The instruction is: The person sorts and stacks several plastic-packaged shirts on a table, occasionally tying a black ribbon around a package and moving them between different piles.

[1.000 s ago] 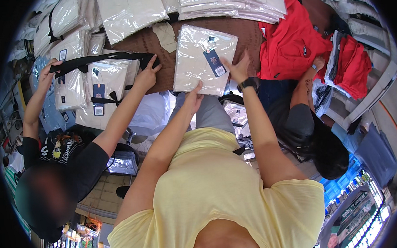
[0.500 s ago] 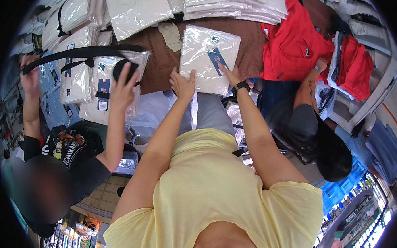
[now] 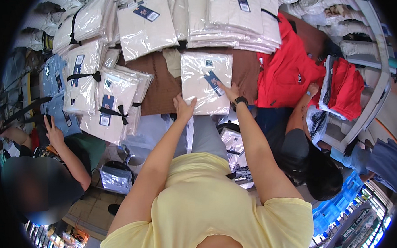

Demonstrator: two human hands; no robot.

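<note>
A cream folded garment in a clear plastic bag (image 3: 196,79) lies in front of me over a brown cloth (image 3: 155,88). My left hand (image 3: 184,108) grips its lower left corner, thumb on top. My right hand (image 3: 229,92) is closed on the lower right edge, its thumb beside the dark blue hang tag (image 3: 213,83). The fingers beneath the bag are hidden. A black watch (image 3: 239,101) sits on my right wrist.
Stacks of bagged cream garments (image 3: 234,33) stand behind; tied bundles (image 3: 86,80) lie at left. Red garments (image 3: 283,76) lie at right, under a co-worker's hand (image 3: 311,90). Another co-worker's hand (image 3: 53,132) is at left, near a black strap (image 3: 23,115).
The view has tilted, showing more of the back stacks. Both my hands keep hold of the bagged garment, now straighter. The left co-worker's hands and black strap have moved left, away from the bundles.
</note>
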